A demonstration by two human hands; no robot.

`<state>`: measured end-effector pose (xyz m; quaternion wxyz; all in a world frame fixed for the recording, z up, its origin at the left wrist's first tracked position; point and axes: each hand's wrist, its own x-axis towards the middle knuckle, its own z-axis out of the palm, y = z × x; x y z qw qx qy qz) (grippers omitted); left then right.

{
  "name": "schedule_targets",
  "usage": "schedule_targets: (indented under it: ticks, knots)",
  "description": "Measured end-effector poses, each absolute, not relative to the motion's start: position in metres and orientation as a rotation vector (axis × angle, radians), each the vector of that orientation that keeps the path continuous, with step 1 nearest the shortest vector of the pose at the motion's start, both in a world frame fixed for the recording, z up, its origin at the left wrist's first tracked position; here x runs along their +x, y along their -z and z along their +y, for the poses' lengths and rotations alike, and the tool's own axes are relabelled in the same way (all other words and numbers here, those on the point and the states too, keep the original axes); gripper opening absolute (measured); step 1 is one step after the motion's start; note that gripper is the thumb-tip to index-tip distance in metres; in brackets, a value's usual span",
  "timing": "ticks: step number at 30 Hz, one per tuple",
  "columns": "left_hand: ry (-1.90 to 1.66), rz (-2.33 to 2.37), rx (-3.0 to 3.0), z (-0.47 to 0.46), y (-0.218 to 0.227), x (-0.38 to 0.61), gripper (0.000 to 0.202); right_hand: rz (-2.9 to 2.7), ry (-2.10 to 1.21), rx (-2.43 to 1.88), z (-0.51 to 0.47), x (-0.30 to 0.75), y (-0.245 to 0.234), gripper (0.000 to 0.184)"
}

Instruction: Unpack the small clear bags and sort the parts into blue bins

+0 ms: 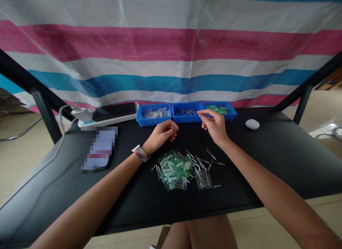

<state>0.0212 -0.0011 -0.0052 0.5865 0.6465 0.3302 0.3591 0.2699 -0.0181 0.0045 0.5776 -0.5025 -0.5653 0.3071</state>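
Observation:
My left hand (pixel 164 135) rests on the black table just in front of the left blue bin (pixel 153 122), fingers curled in. Whatever it may hold is hidden. At the front edge of the middle blue bin (pixel 184 119), the index finger and thumb of my right hand (pixel 215 126) come together. Anything between those fingertips is too small to make out. Blind rivets (pixel 188 111) lie in the middle bin. Between my forearms sits a pile of green and clear plastic packets (pixel 173 168), with loose rivets (pixel 199 163) and a small clear bag (pixel 203 180) to its right.
Clear packets (pixel 156 113) fill the left bin; green packets (pixel 217 110) lie in the right blue bin (pixel 229 116). A power strip (pixel 109 121) carrying a dark phone (pixel 114 111) and another phone (pixel 101 149) are at left. A white mouse (pixel 252 124) lies right. Striped sheeting hangs behind.

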Motion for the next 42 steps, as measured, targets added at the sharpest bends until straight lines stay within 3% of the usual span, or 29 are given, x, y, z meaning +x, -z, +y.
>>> schedule_targets:
  ticks: [4,9,16,21,24,29,35,42]
  knots:
    - [-0.830,0.772,1.528,-0.001,0.005,0.021,0.018,-1.609,-0.988,-1.195,-0.019,0.284,-0.023,0.022]
    - [-0.830,0.766,1.545,-0.001,0.006,0.020,0.016,-2.387,-1.474,-1.494,-0.025,0.312,-0.047,0.043]
    - [-0.829,0.774,1.550,-0.002,0.005,0.021,0.016,-2.364,-1.545,-1.840,-0.035,0.312,-0.050,0.024]
    - [-0.824,0.775,1.554,-0.002,0.005,0.020,0.016,-2.430,-1.175,-1.723,-0.033,0.302,-0.042,0.005]
    - [-0.817,0.771,1.551,-0.002,0.004,0.020,0.018,-2.373,-1.005,-1.565,-0.032,0.291,-0.033,0.009]
    - [-0.791,0.782,1.596,-0.005,0.000,0.021,0.023,-2.166,-1.047,-1.257,-0.037,0.264,-0.018,0.007]
    - [-0.718,0.773,1.731,-0.007,0.000,0.022,0.027,-2.183,-0.725,-1.024,-0.043,0.248,-0.006,0.015]
    - [-0.697,0.740,1.733,-0.004,0.002,0.020,0.023,-2.085,-0.545,-0.929,-0.044,0.243,0.000,0.010]
